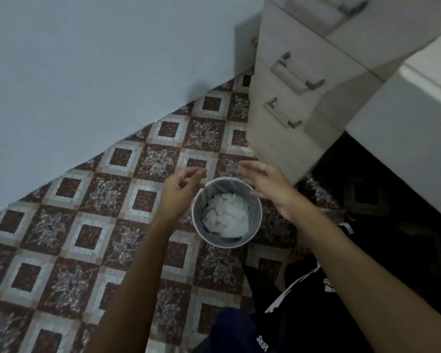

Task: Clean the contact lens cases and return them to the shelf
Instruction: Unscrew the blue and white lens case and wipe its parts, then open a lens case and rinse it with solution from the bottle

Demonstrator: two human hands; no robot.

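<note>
No contact lens case or shelf shows in the head view. Both my hands hover over a small round waste bin (226,240) on the floor. The bin has a clear liner and holds crumpled white tissue (227,216). My left hand (182,186) is just left of the bin's rim, fingers loosely curled, nothing visible in it. My right hand (267,184) is above the bin's far right rim with fingers relaxed and spread, holding nothing.
The floor (99,225) is patterned brown-and-white tile. A pale wall (87,72) runs along the left. A white drawer cabinet (285,103) with metal handles stands at upper right beside a white counter edge (405,118). My dark-clothed legs (303,314) are at the bottom right.
</note>
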